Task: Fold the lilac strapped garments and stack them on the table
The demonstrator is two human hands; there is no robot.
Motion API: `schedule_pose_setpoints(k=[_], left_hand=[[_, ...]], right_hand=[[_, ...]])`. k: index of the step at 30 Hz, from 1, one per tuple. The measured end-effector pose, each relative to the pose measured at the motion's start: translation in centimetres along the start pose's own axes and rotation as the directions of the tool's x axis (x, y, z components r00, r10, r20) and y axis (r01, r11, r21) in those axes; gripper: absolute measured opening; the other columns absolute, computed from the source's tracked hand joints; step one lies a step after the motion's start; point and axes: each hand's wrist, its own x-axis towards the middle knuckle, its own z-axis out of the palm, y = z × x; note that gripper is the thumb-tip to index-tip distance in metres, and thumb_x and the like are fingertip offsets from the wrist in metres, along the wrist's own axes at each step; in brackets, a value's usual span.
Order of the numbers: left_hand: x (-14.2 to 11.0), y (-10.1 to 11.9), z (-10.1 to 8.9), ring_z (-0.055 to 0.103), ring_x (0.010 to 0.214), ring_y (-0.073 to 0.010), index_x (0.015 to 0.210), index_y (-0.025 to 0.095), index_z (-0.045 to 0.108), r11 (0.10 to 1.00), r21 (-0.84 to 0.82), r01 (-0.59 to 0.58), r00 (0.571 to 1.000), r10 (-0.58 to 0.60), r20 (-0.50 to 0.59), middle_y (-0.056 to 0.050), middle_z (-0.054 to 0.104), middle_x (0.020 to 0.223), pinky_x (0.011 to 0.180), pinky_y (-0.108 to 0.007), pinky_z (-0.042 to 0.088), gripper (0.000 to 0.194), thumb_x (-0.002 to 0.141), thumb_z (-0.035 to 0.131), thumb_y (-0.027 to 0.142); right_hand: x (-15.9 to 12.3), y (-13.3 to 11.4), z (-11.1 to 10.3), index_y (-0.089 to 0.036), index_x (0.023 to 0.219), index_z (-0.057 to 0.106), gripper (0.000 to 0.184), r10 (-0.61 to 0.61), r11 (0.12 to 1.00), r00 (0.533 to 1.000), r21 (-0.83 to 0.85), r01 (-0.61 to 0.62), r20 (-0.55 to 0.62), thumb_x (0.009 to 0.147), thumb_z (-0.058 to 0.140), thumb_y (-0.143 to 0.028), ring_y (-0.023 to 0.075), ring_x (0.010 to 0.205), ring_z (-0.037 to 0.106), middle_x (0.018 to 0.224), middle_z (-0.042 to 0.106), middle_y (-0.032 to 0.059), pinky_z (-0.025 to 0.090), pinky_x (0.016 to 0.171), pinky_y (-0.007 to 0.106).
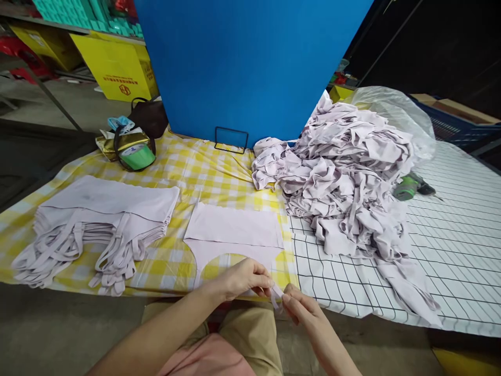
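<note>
A pale lilac strappy garment (235, 224) lies flat on the yellow checked cloth in front of me, its straps toward my lap. At the table's front edge, my left hand (250, 279) pinches one of its straps (277, 292). Just to the right, my right hand (299, 305) is closed on the same strap, with a short stretch of it showing between the two. Left of the garment sits a neat stack of like garments (105, 209), their straps hanging toward the front edge. On the right rises a large loose heap of the same fabric pieces (352, 167).
A blue board (250, 62) with a wire stand (230, 140) rises at the back. Behind the stack are a gold bag with green tape (136, 156) and a dark handbag (151, 117). A green and black tool (407, 188) lies beside the heap, near a clear plastic bag (407, 115).
</note>
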Motion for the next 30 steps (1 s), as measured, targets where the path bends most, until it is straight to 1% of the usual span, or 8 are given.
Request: schedule_pose_setpoints(k=[3, 6, 14, 21, 24, 26, 28, 30], left_hand=[[0.0, 0.3, 0.1, 0.049, 0.05, -0.0081, 0.061, 0.011, 0.058, 0.998, -0.033, 0.051, 0.999, -0.052, -0.015, 0.0, 0.058, 0.056, 0.057, -0.023, 0.04, 0.026, 0.058, 0.064, 0.036], [0.1, 0.6, 0.3, 0.048, 0.046, -0.0076, 0.06, 0.011, 0.059, 0.997, -0.012, 0.071, 0.996, -0.071, -0.054, 0.001, 0.057, 0.051, 0.05, -0.021, 0.038, 0.024, 0.057, 0.064, 0.034], [0.5, 0.8, 0.1, 0.039, 0.034, -0.0049, 0.048, 0.015, 0.046, 0.988, -0.084, 0.13, 0.989, -0.135, -0.062, 0.006, 0.039, 0.041, 0.032, -0.017, 0.022, 0.019, 0.06, 0.054, 0.028], [0.7, 1.1, -0.3, 0.039, 0.034, -0.0042, 0.049, 0.015, 0.044, 0.979, -0.088, 0.185, 0.977, -0.193, -0.094, 0.007, 0.039, 0.044, 0.033, -0.017, 0.019, 0.018, 0.062, 0.051, 0.026], [1.0, 1.3, -0.9, 0.039, 0.038, -0.0058, 0.056, 0.015, 0.049, 0.983, 0.135, 0.122, 0.983, -0.1, -0.157, 0.006, 0.041, 0.047, 0.037, -0.018, 0.024, 0.019, 0.072, 0.046, 0.025], [1.4, 1.4, -1.7, 0.047, 0.05, -0.0087, 0.066, 0.014, 0.054, 0.884, 0.468, -0.014, 0.955, 0.151, -0.257, 0.003, 0.05, 0.059, 0.047, -0.02, 0.035, 0.015, 0.076, 0.046, 0.021], [2.0, 1.5, -2.9, 0.054, 0.072, -0.0129, 0.08, 0.014, 0.058, 0.602, 0.794, -0.09, 0.872, 0.432, -0.229, -0.002, 0.056, 0.081, 0.065, -0.023, 0.043, 0.007, 0.076, 0.052, 0.017], [2.5, 1.6, -4.0, 0.052, 0.089, -0.0174, 0.09, 0.014, 0.058, 0.277, 0.956, -0.093, 0.834, 0.547, -0.077, -0.006, 0.054, 0.098, 0.078, -0.028, 0.043, 0.014, 0.076, 0.058, 0.015]], right_hand=[[0.5, 0.6, 0.4, -0.021, 0.082, 0.052, 0.02, -0.2, 0.967, 0.97, -0.189, 0.172, -0.14, 0.078, 0.052, -0.041, 0.0175, 0.081, 0.053, 0.085, 0.055, 0.0024, 0.044, 0.072, 0.027], [0.9, 1.3, 1.2, -0.022, 0.113, 0.043, 0.041, -0.373, 0.894, 0.902, -0.344, 0.287, -0.218, 0.076, 0.057, -0.03, 0.0202, 0.099, 0.054, 0.105, 0.057, 0.0063, 0.044, 0.085, 0.032], [2.2, 0.7, 2.9, -0.021, 0.097, 0.049, 0.019, -0.648, 0.694, 0.747, -0.521, 0.497, -0.151, 0.089, 0.034, -0.014, 0.0139, 0.073, 0.056, 0.083, 0.054, 0.0036, 0.045, 0.065, 0.024], [3.3, 0.1, 2.3, -0.021, 0.091, 0.055, 0.017, -0.636, 0.67, 0.764, -0.569, 0.477, -0.107, 0.09, 0.037, -0.021, 0.0145, 0.069, 0.054, 0.078, 0.053, 0.0037, 0.044, 0.063, 0.025], [4.0, -0.4, 1.7, -0.021, 0.085, 0.056, 0.02, -0.599, 0.704, 0.792, -0.55, 0.449, -0.12, 0.09, 0.038, -0.025, 0.0149, 0.069, 0.053, 0.077, 0.053, 0.0039, 0.042, 0.063, 0.026], [4.6, -0.7, 1.2, -0.02, 0.081, 0.054, 0.02, -0.543, 0.757, 0.826, -0.513, 0.404, -0.151, 0.09, 0.038, -0.029, 0.0155, 0.07, 0.053, 0.077, 0.053, 0.004, 0.041, 0.063, 0.026], [5.5, -0.9, 0.8, -0.019, 0.078, 0.052, 0.022, -0.441, 0.829, 0.88, -0.454, 0.325, -0.176, 0.089, 0.038, -0.033, 0.0157, 0.068, 0.051, 0.075, 0.052, 0.0031, 0.04, 0.061, 0.026], [6.4, -1.0, 0.5, -0.019, 0.077, 0.05, 0.024, -0.319, 0.893, 0.934, -0.382, 0.24, -0.159, 0.087, 0.039, -0.038, 0.0149, 0.062, 0.049, 0.069, 0.05, 0.0007, 0.039, 0.057, 0.026]])
